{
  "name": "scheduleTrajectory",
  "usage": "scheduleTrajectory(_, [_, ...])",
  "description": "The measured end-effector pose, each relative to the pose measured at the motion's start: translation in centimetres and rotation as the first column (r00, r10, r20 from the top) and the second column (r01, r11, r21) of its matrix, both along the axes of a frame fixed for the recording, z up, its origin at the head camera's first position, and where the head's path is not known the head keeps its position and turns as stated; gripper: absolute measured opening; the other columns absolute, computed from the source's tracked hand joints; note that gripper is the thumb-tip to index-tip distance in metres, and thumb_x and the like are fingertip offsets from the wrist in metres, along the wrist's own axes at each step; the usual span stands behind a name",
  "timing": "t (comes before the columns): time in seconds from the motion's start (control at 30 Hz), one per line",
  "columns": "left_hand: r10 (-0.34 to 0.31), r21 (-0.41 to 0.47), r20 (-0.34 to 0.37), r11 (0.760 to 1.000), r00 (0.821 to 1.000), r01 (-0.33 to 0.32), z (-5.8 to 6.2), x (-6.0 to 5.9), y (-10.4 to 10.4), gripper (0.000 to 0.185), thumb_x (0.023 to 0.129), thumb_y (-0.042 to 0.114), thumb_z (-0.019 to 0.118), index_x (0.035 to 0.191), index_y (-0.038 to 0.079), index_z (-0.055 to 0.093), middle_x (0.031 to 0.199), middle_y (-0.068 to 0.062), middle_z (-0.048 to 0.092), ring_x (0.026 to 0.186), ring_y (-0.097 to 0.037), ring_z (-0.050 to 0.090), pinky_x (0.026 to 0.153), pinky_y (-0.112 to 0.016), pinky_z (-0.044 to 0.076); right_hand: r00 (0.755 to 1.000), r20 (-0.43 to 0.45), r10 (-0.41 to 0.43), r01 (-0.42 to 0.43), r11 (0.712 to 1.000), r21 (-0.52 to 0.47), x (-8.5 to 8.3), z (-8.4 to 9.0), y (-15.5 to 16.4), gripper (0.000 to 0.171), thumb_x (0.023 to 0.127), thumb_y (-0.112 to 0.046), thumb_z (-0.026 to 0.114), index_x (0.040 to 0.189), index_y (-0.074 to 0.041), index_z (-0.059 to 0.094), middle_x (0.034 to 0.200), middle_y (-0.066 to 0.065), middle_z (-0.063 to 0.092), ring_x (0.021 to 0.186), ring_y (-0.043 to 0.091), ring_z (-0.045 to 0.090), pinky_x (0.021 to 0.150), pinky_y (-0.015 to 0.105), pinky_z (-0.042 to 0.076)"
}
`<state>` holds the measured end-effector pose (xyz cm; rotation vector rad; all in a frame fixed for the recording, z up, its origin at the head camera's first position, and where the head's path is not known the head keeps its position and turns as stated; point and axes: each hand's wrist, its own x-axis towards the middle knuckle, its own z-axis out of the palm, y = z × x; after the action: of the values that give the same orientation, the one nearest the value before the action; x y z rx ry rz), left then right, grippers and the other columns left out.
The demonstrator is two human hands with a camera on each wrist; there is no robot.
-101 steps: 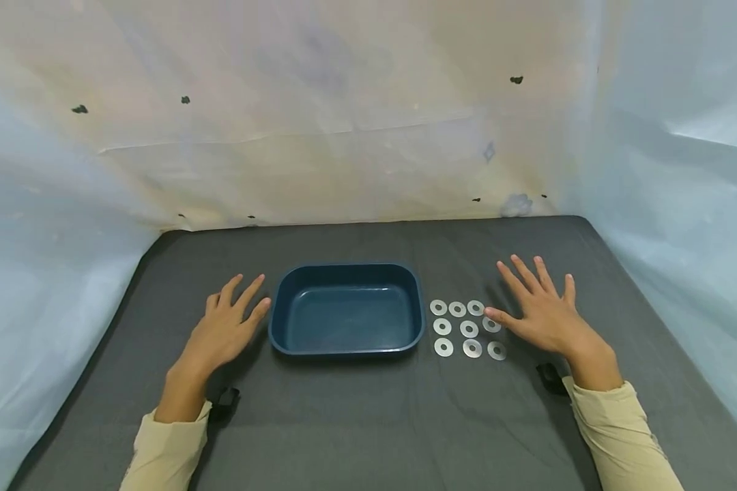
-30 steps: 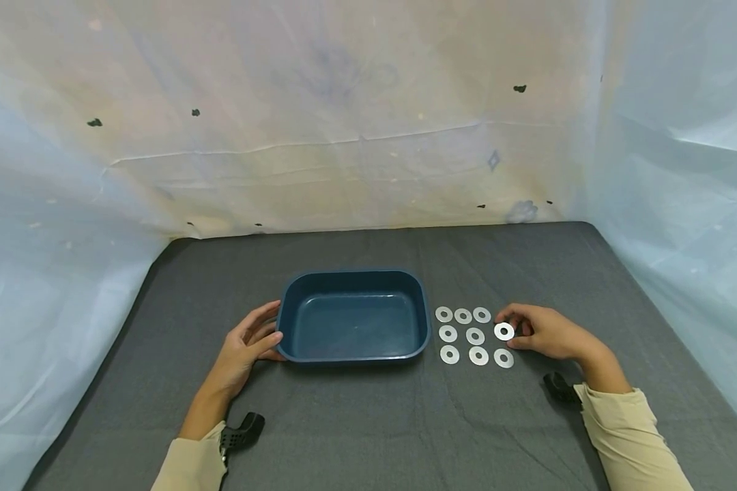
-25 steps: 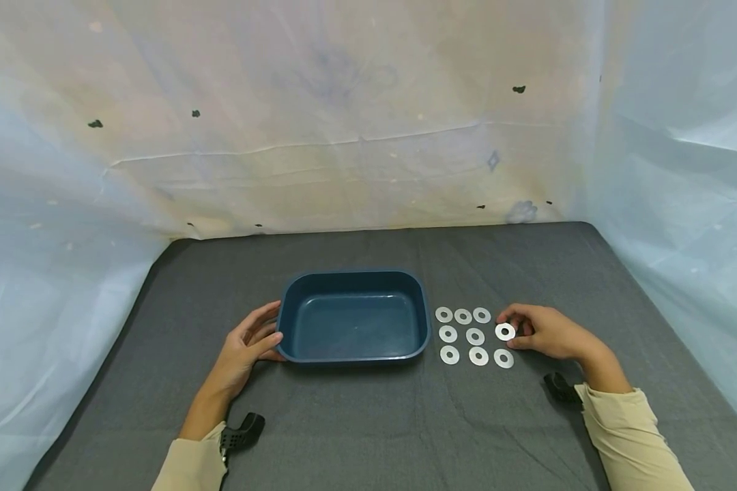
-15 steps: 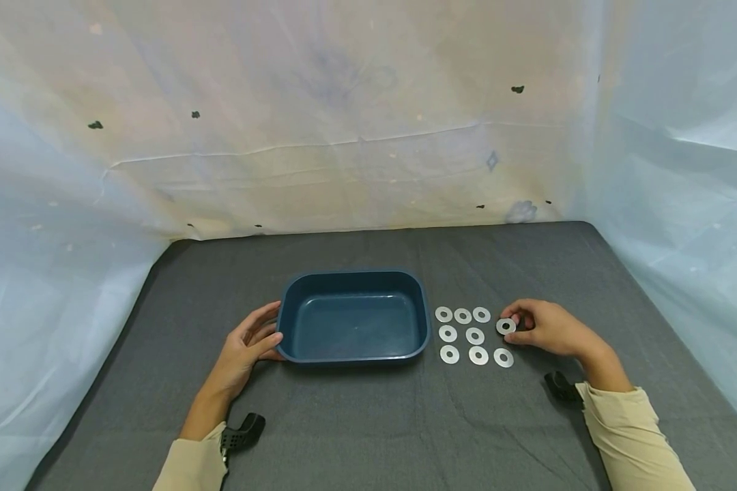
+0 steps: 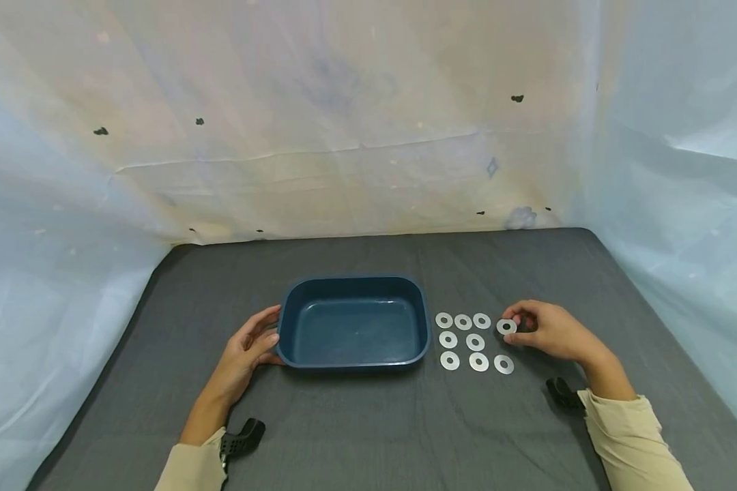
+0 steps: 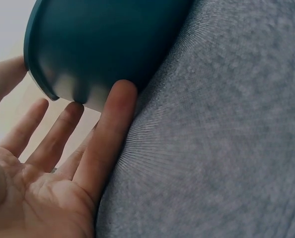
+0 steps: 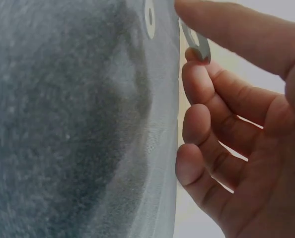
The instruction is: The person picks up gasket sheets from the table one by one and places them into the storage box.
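In the head view, a dark blue rectangular tray stands at mid-table. My left hand rests against its left end, fingers spread and fairly straight. The left wrist view shows fingertips touching the tray's outer wall. Over to the right, my right hand pinches a flat silver washer between thumb and fingers, raised off the cloth. In the right wrist view this washer stands on edge behind the thumb, partly hidden, with the other fingers curled below.
Several more washers lie in rows between the tray and my right hand, with a gap at the right of the middle row. Grey cloth covers the table. Pale sheeting rises behind and at both sides.
Both hands began apart and open. My left hand came to the tray's end; my right picked a washer from the middle row, then lifted it slightly. Lately little moves.
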<state>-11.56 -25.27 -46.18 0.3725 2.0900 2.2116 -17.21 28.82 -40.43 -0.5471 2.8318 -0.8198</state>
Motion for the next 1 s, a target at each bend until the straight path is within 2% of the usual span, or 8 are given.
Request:
scheduleTrajectory(0.27, [-0.012, -0.032, 0.001, 0.999, 1.000, 0.012, -0.1, 0.5, -0.1, 0.058, 0.101, 0.000, 0.052, 0.154, 0.000, 0.028, 0.147, -0.002, 0.046, 0.121, -0.008, 0.059, 0.079, -0.032, 0.059, 0.999, -0.009, -0.054, 0.054, 0.998, 0.017, 0.9, 0.6, -0.4, 0.034, 0.083, -0.033, 0.081, 0.110, -0.016, 0.069, 0.092, -0.001, 0.060, 0.079, 0.009, 0.049, 0.067, 0.025, 0.040])
scheduleTrajectory(0.5, [-0.039, -0.046, -0.012, 0.998, 0.999, 0.039, -0.3, 0.3, -0.2, 0.062, 0.099, -0.002, 0.055, 0.155, 0.004, 0.030, 0.151, -0.006, 0.043, 0.125, -0.009, 0.057, 0.082, -0.030, 0.058, 0.998, 0.001, -0.055, 0.055, 0.998, -0.039, 1.4, 2.6, -1.2, 0.038, 0.086, -0.040, 0.078, 0.115, -0.018, 0.068, 0.097, 0.003, 0.060, 0.079, 0.011, 0.050, 0.065, 0.026, 0.042])
scheduleTrajectory(0.67, [-0.064, -0.030, -0.020, 0.998, 0.998, 0.063, -0.4, 0.3, -0.4, 0.060, 0.100, -0.003, 0.052, 0.155, 0.003, 0.029, 0.152, -0.009, 0.042, 0.126, -0.009, 0.057, 0.084, -0.030, 0.058, 0.997, -0.009, -0.083, 0.083, 0.996, -0.041, 1.6, 4.1, -1.6, 0.037, 0.086, -0.043, 0.076, 0.116, -0.022, 0.067, 0.098, 0.001, 0.058, 0.081, 0.012, 0.051, 0.068, 0.026, 0.042])
scheduleTrajectory(0.87, [-0.050, -0.043, -0.029, 0.998, 0.998, 0.048, -0.3, 0.0, -0.3, 0.055, 0.101, 0.000, 0.051, 0.153, 0.001, 0.033, 0.149, -0.005, 0.047, 0.127, -0.011, 0.057, 0.086, -0.029, 0.058, 0.993, -0.060, -0.105, 0.099, 0.990, -0.103, 1.5, 5.5, -2.5, 0.035, 0.089, -0.039, 0.075, 0.118, -0.021, 0.067, 0.101, 0.002, 0.057, 0.085, 0.013, 0.050, 0.071, 0.023, 0.041])
scheduleTrajectory(1.0, [-0.046, -0.044, -0.021, 0.998, 0.999, 0.045, -0.3, 0.0, -0.2, 0.054, 0.101, 0.000, 0.050, 0.152, 0.001, 0.034, 0.148, -0.001, 0.048, 0.126, -0.011, 0.058, 0.085, -0.029, 0.058, 0.989, -0.064, -0.132, 0.120, 0.978, -0.170, 1.8, 5.6, -3.8, 0.037, 0.090, -0.036, 0.075, 0.121, -0.018, 0.066, 0.104, 0.004, 0.057, 0.090, 0.015, 0.049, 0.074, 0.021, 0.041])
